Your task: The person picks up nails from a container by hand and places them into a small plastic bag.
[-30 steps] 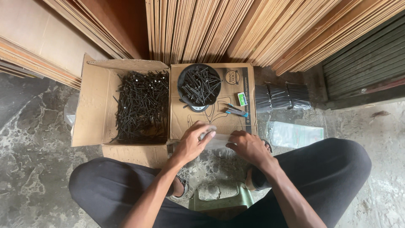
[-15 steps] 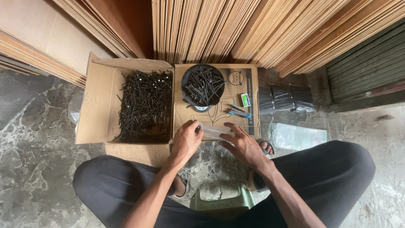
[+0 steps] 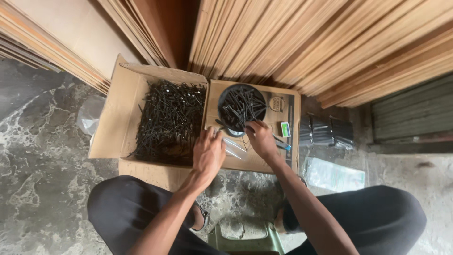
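Your right hand (image 3: 260,138) pinches screws at the round black bowl (image 3: 242,109); left hand (image 3: 209,153), just below it, grips a clear bag (image 3: 234,147). Next, keep the bag open.

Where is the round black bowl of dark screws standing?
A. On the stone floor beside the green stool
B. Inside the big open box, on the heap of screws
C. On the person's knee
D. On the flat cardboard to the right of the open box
D: the bowl stands on the flat cardboard, to the right of the open box, and the right hand reaches to its rim.
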